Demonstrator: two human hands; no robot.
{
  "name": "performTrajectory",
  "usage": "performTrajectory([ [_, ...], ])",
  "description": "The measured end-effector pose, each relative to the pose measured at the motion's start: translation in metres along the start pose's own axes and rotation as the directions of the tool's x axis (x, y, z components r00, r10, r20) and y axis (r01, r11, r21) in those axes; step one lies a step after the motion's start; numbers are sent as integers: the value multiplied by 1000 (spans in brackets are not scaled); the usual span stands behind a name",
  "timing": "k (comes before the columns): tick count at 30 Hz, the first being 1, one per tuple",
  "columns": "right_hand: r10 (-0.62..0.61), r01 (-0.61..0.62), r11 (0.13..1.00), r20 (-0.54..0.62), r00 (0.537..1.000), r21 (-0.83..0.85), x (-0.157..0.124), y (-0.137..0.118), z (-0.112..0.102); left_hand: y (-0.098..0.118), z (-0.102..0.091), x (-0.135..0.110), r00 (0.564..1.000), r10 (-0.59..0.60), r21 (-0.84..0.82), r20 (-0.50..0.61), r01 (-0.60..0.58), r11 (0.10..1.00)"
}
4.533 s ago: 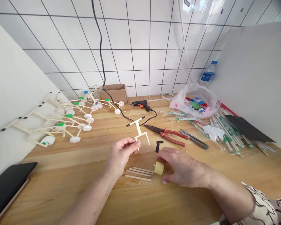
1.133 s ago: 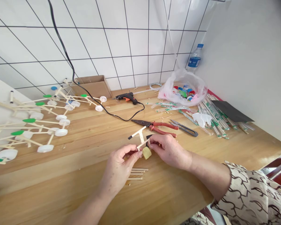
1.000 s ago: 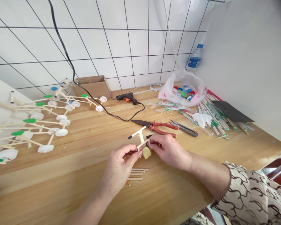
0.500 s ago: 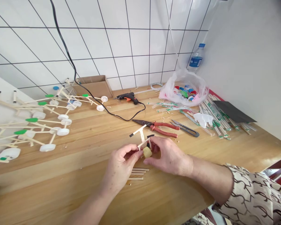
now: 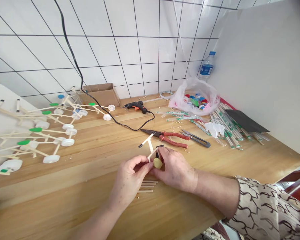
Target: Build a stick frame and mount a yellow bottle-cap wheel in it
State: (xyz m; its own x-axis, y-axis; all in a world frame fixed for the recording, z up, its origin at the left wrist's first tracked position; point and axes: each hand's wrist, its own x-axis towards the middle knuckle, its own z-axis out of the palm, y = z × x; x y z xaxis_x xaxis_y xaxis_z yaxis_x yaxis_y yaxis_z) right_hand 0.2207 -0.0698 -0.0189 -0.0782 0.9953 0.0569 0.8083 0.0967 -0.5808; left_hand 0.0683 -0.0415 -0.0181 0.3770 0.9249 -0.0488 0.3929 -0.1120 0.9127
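Observation:
My left hand (image 5: 131,175) pinches a small frame of pale wooden sticks (image 5: 150,146) between thumb and fingers. One end of the frame's crossbar is black, pointing to the left. My right hand (image 5: 176,166) is closed in beside it, fingers curled around a small yellowish piece (image 5: 157,163). A black strip (image 5: 160,146) shows by the right index finger, close to the frame; whether it is joined to the frame or the yellowish piece I cannot tell. The right fingertips are partly hidden. Several loose sticks (image 5: 146,191) lie on the table under my hands.
Pliers (image 5: 175,134) and thread snips (image 5: 198,139) lie beyond my right hand. Behind them are a glue gun (image 5: 137,106), a cardboard box (image 5: 102,95) and a bag of bottle caps (image 5: 176,101). Stick models with white wheels (image 5: 67,142) stand left. Wrapped sticks, a black sheet (image 5: 245,120) and a bottle (image 5: 206,68) are right.
My right hand has drawn slightly inward, with its thumb closer to my left fingertips. The yellowish piece has turned a little. The view has shifted slightly.

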Motion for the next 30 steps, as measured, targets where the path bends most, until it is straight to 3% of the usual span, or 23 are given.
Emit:
performTrajectory([
  [9,-25,25,1000,32,999,-6,0,-2,-3,-2,-1,1,999,-29,-47,31,30,998],
  [14,-83,84,996,45,996,-17,-2,0,-6,-4,-8,4,986,-71,-147,153,94,985],
  [18,-177,179,983,65,982,-35,-6,0,-7,-5,-13,5,952,-33,-327,305,137,935],
  [21,-191,196,979,88,978,-51,-9,-1,-7,-6,-13,5,933,-14,-414,359,173,893],
  [30,-281,286,956,69,957,-70,-17,0,-8,-9,-17,4,896,10,-337,444,156,929],
])
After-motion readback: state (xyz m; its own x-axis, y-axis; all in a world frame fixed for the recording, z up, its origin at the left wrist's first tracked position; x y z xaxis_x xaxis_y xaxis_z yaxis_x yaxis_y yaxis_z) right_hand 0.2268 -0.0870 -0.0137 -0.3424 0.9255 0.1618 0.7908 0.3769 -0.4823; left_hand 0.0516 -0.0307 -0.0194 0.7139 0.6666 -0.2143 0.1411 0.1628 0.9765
